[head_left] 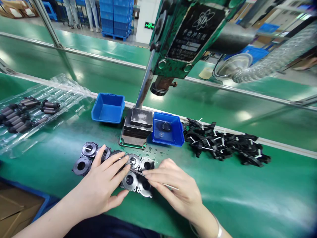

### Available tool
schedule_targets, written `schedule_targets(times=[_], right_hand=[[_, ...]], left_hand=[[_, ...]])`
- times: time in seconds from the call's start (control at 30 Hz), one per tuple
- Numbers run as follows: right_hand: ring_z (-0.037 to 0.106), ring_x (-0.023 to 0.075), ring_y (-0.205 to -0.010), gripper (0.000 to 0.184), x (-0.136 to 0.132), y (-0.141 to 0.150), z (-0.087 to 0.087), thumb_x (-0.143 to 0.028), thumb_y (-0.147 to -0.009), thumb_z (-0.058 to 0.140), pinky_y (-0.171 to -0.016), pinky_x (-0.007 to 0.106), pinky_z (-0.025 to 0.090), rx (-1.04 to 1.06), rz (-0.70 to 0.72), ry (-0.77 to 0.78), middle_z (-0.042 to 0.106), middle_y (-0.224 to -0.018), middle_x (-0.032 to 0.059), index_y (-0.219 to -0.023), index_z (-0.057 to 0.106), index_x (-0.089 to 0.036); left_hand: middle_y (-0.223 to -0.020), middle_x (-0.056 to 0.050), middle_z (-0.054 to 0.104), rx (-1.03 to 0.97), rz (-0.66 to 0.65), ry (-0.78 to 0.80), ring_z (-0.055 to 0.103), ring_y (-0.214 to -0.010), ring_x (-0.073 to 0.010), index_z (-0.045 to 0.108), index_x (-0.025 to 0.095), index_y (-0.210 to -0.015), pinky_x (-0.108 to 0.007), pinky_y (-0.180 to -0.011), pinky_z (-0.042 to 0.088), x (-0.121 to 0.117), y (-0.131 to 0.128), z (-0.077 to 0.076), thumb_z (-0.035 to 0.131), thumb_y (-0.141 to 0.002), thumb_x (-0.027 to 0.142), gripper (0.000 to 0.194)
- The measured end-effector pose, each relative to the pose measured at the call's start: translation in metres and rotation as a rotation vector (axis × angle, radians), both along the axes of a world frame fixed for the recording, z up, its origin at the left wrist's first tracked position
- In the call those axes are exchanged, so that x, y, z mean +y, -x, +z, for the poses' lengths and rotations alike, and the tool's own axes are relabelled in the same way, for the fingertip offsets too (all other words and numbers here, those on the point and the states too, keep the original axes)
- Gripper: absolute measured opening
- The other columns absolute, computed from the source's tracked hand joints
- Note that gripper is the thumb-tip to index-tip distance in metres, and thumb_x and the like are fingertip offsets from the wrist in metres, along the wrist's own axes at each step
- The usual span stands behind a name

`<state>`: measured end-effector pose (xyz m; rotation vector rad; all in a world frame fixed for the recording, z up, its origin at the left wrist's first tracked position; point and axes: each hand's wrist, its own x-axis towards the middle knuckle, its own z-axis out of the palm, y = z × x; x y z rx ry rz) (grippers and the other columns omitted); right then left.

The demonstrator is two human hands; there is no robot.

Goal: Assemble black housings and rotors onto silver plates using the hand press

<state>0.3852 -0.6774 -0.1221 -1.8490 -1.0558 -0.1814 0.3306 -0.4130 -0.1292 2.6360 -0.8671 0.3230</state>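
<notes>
Several round grey metal discs (pixel 135 172) with black centres lie in a cluster on the green bench (pixel 247 205). My left hand (pixel 104 185) lies flat over the cluster, fingers stretched out and touching the discs. My right hand (pixel 173 190) pinches a thin pointed tool like tweezers (pixel 138 172), its tip at a disc in the middle of the cluster. More discs (pixel 85 157) sit to the left of my left hand.
A green hand press (pixel 183 39) stands behind, its base block (pixel 137 127) between two blue bins (pixel 108 107) (pixel 168 129). A heap of black plastic parts (pixel 223 143) lies right. Clear trays with dark cylinders (pixel 27 112) lie left. A cardboard box (pixel 15 208) sits bottom left.
</notes>
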Motion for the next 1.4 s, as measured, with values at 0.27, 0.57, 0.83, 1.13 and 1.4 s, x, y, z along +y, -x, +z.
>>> schedule_targets(times=[0.27, 0.57, 0.83, 1.13, 1.4], right_hand=[[0.069, 0.0178, -0.084, 0.011, -0.042, -0.054, -0.026, -0.018, -0.096, 0.069, -0.079, 0.036, 0.053, -0.032, -0.631, -0.091, 0.078, -0.096, 0.0028, -0.101, 0.077, -0.024], [0.064, 0.0174, -0.077, 0.009, -0.042, -0.075, -0.057, -0.024, -0.097, 0.069, -0.08, 0.037, 0.05, -0.072, -0.593, 0.023, 0.078, -0.094, 0.001, -0.1, 0.077, -0.025], [0.068, 0.0177, -0.083, 0.011, -0.046, -0.072, -0.045, -0.026, -0.098, 0.068, -0.079, 0.034, 0.05, -0.011, -0.682, -0.05, 0.077, -0.093, 0.0018, -0.099, 0.078, -0.024], [0.062, 0.0173, -0.08, 0.03, -0.054, -0.031, -0.017, -0.004, -0.093, 0.066, -0.077, 0.037, 0.048, 0.19, -0.323, -0.364, 0.079, -0.095, 0.0016, -0.107, 0.078, -0.028], [0.062, 0.017, -0.081, 0.034, -0.046, -0.012, -0.014, -0.001, -0.092, 0.067, -0.074, 0.038, 0.05, 0.16, -0.095, -0.119, 0.079, -0.1, 0.0028, -0.116, 0.074, -0.025]], left_hand=[[-0.137, -0.007, 0.07, -0.072, 0.007, 0.055, 0.057, -0.137, -0.0299, 0.068, 0.019, -0.129, -0.056, -0.131, 0.009, 0.003, -0.001, -0.006, 0.066, -0.094, 0.037, 0.04], [-0.137, -0.005, 0.07, -0.086, 0.019, 0.094, 0.058, -0.136, -0.0284, 0.069, 0.02, -0.128, -0.053, -0.132, 0.012, 0.002, -0.002, -0.006, 0.068, -0.094, 0.037, 0.039], [-0.139, -0.005, 0.069, -0.087, 0.023, 0.055, 0.058, -0.136, -0.0286, 0.067, 0.02, -0.132, -0.054, -0.131, 0.012, 0.0, -0.005, -0.003, 0.063, -0.095, 0.031, 0.039], [-0.142, -0.011, 0.066, -0.068, 0.011, -0.008, 0.056, -0.137, -0.0311, 0.061, 0.012, -0.136, -0.053, -0.131, 0.008, -0.013, -0.012, 0.007, 0.063, -0.094, 0.035, 0.049], [-0.148, -0.008, 0.061, -0.032, -0.123, -0.117, 0.051, -0.141, -0.0324, 0.057, 0.012, -0.143, -0.051, -0.131, -0.004, -0.028, -0.017, 0.011, 0.06, -0.096, 0.04, 0.055]])
